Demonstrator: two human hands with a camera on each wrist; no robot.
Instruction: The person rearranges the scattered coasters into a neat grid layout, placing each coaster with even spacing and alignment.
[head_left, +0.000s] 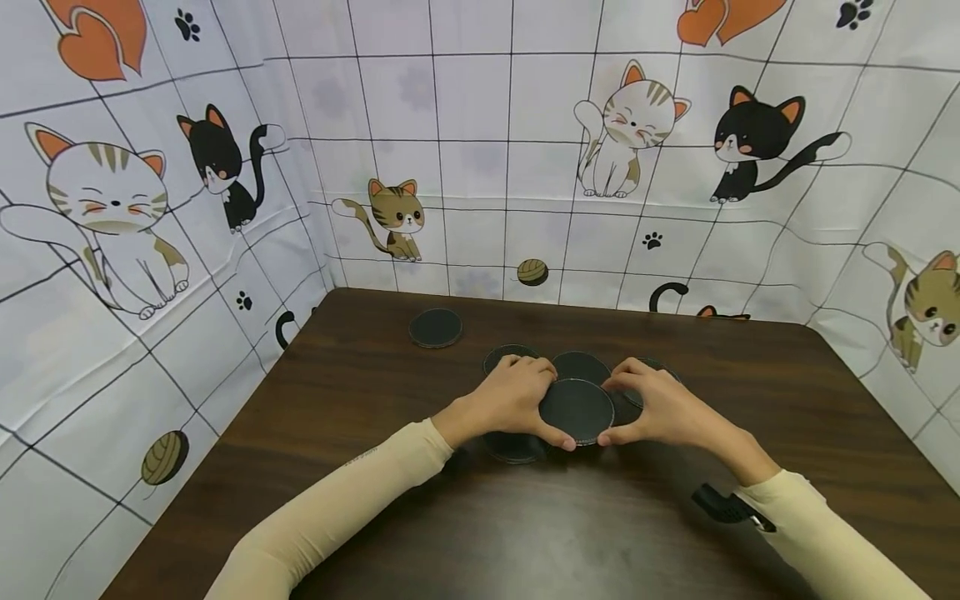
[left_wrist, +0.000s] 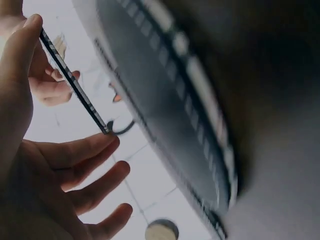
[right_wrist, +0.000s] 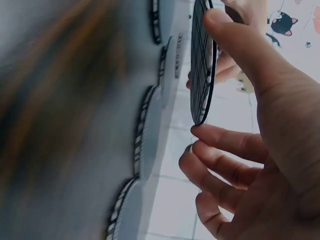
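Between my two hands is a dark round coaster (head_left: 577,412) with pale stitching around its rim, raised over the table. My left hand (head_left: 513,396) pinches its left edge between thumb and index finger; the left wrist view has this coaster (left_wrist: 75,82) edge-on, with the other fingers spread. On the opposite edge, my right hand (head_left: 663,408) pinches it the same way, and the right wrist view catches the coaster's (right_wrist: 202,65) checked underside. Matching coasters lie around the hands: one behind (head_left: 581,365), one by the left knuckles (head_left: 510,354), one under the left hand (head_left: 514,450), one partly hidden behind the right hand (head_left: 660,367).
Apart from the group, another coaster (head_left: 436,327) lies toward the back left of the dark wooden table (head_left: 360,392). A white cloth with printed cats (head_left: 472,167) hangs around the table's back and sides. A black piece (head_left: 723,504) sticks out at the right sleeve.
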